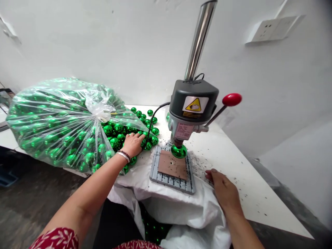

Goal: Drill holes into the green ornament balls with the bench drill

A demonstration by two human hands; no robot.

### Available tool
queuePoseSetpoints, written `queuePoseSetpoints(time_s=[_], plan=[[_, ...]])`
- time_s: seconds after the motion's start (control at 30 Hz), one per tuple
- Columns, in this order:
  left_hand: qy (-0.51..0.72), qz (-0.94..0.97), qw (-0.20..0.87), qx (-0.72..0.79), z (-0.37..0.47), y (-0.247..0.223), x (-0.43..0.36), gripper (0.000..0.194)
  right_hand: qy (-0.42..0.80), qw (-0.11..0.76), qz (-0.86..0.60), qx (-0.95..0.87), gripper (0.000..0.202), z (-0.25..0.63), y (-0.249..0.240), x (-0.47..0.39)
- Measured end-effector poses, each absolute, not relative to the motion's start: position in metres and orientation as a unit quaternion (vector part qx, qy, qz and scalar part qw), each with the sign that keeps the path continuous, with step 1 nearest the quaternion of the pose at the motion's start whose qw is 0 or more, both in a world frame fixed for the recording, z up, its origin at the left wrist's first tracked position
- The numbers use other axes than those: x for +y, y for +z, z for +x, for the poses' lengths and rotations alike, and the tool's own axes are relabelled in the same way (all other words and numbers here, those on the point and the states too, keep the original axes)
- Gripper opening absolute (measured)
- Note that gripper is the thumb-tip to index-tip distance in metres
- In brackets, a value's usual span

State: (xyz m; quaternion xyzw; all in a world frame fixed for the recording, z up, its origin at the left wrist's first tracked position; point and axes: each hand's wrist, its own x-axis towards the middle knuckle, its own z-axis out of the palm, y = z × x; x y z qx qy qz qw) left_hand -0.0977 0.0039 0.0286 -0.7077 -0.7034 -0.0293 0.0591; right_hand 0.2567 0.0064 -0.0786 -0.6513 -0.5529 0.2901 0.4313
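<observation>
My left hand (133, 144) rests on the loose green balls (114, 142) beside the big plastic bag, fingers bent over them; whether it grips one is hidden. One shiny green ball (178, 151) is up under the head of the drill press (193, 102), above a brown board (172, 164) with a small hole. That board lies on the grey slotted base (192, 185). To the right of the base is my right hand (223, 188), thumb and fingers close together near the white cloth; what they hold, if anything, is too small to tell.
A clear bag (59, 128) full of green balls, gathered at a knot, fills the left. Dark chips lie over the white table (269, 204). A white cloth sack (181, 207) hangs at the front edge with green balls inside. A red-knobbed lever (232, 99) sticks out right.
</observation>
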Motion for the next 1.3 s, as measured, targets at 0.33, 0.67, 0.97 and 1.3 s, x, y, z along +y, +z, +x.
queuePoseSetpoints(time_s=[0.33, 0.67, 0.97, 1.3], plan=[[-0.489, -0.479, -0.297, -0.666, -0.078, 0.02, -0.079, 0.06, 0.311, 0.391, -0.662, -0.559, 0.061, 0.249, -0.066, 0.001], [-0.628, -0.118, -0.626, -0.447, -0.042, -0.031, -0.127, 0.049, 0.311, 0.352, -0.554, -0.688, 0.075, 0.142, 0.007, 0.016], [-0.637, -0.113, -0.612, -0.455, -0.047, -0.026, -0.138, 0.052, 0.366, 0.419, -0.584, -0.591, 0.065, 0.133, -0.031, -0.001], [-0.678, -0.095, -0.596, -0.419, -0.052, -0.02, -0.137, 0.047, 0.686, 0.387, -0.482, -0.383, 0.067, 0.131, -0.007, -0.07]])
